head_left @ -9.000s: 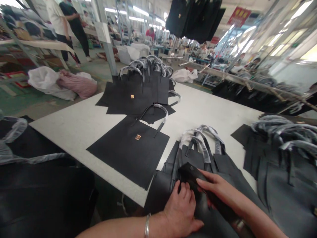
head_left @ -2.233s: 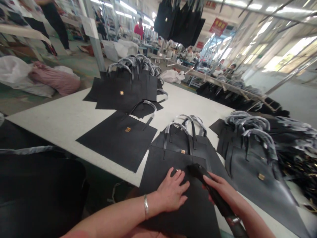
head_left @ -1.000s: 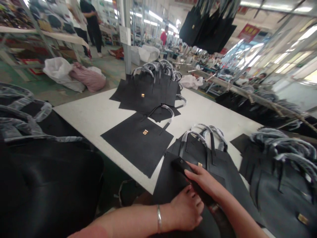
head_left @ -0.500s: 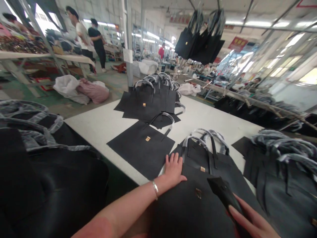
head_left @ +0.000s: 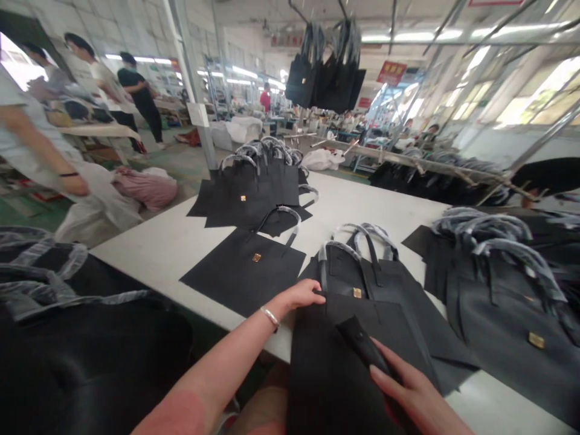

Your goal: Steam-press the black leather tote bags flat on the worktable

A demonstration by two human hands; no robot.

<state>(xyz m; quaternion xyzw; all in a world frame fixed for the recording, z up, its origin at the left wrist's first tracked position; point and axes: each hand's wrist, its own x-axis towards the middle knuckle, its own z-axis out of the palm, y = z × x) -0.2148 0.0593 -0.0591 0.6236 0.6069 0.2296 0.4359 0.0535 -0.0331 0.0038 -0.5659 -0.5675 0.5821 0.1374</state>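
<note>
My left hand (head_left: 302, 295) pinches the upper left corner of a black bag panel (head_left: 317, 356), which lies over other black bags at the front of the table. My right hand (head_left: 410, 389) is wrapped around a black hand-held tool (head_left: 365, 347) with a flat, wider tip; its exact kind I cannot make out. That tool sits above the panel, and I cannot tell whether it touches. Just beyond, a gold clasp (head_left: 357, 293) shows on a black handbag (head_left: 342, 278) with plastic-wrapped handles. Left of my left hand, another black handbag (head_left: 244, 272) lies flat.
Black handbags are heaped at the far end (head_left: 254, 187) of the white table (head_left: 353, 199), at right (head_left: 480, 302) and at left (head_left: 90, 338). More bags (head_left: 326, 78) hang overhead. A person (head_left: 40, 133) stands close by on the left, beside a metal post (head_left: 194, 96).
My left hand has gone from lying flat with spread fingers to pinching the panel's corner. The tool in my right hand has moved left. The view has swung right; a person has come in at left.
</note>
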